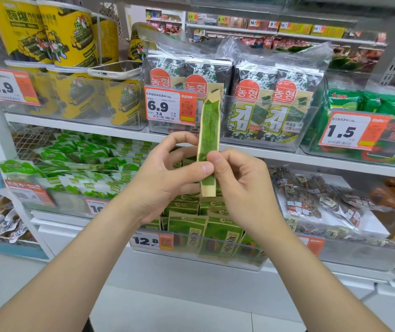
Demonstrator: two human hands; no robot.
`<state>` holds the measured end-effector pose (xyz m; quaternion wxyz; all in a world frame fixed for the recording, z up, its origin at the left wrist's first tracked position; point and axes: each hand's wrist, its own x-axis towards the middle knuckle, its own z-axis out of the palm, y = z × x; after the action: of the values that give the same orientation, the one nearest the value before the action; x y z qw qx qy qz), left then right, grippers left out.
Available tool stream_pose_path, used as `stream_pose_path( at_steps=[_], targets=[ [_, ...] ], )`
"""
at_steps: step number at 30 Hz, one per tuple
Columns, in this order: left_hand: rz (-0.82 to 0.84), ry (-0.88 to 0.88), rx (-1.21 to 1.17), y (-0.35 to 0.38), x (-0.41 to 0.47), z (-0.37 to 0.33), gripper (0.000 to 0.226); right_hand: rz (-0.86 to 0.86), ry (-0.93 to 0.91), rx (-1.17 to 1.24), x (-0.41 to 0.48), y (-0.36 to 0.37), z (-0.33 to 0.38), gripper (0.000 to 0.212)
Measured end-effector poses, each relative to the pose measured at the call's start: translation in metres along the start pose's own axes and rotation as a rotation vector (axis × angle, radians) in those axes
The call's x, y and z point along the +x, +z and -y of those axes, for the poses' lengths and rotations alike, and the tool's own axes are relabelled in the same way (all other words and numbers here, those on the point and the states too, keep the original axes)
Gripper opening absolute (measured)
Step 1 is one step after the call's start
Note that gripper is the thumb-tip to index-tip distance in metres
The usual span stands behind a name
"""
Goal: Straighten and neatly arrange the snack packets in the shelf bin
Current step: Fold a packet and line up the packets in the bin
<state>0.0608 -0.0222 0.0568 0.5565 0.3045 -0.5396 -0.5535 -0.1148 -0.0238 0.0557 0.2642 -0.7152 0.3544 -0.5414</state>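
The left hand (165,178) and right hand (242,188) pinch a green snack packet (209,130), upright and edge-on, above the shelf bin (258,259). Matching green packets (187,226) stand inside that bin.

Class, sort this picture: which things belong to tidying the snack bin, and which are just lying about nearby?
Belong to the job: green packet, pinched by left hand and right hand; matching packets; their clear bin.
Lying about: phone on the yellow tubs; seaweed packs.
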Motion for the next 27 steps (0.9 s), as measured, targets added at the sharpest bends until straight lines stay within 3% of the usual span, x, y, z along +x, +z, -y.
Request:
stream_pose_path(
  at_steps=[9, 12, 17, 22, 27],
  targets=[
    [-0.005, -0.059, -0.019, -0.005, 0.003, 0.001, 0.065, -0.002, -0.006, -0.107, -0.002, -0.004, -0.008, 0.043],
    [-0.003, -0.064, -0.070, -0.004, 0.003, 0.003, 0.060, 0.013, -0.058, -0.159, -0.002, -0.008, -0.009, 0.040],
    [-0.172, -0.095, -0.118, -0.002, 0.007, 0.004, 0.061, 0.167, -0.114, -0.216, 0.001, -0.017, -0.013, 0.035],
    [-0.282, -0.023, -0.003, -0.003, 0.009, 0.009, 0.048, 0.243, 0.348, 0.049, 0.000, -0.016, -0.001, 0.030],
    [-0.378, -0.008, 0.140, -0.003, 0.010, 0.014, 0.029, 0.345, 0.510, -0.056, 0.004, -0.015, -0.007, 0.022]
  ],
)
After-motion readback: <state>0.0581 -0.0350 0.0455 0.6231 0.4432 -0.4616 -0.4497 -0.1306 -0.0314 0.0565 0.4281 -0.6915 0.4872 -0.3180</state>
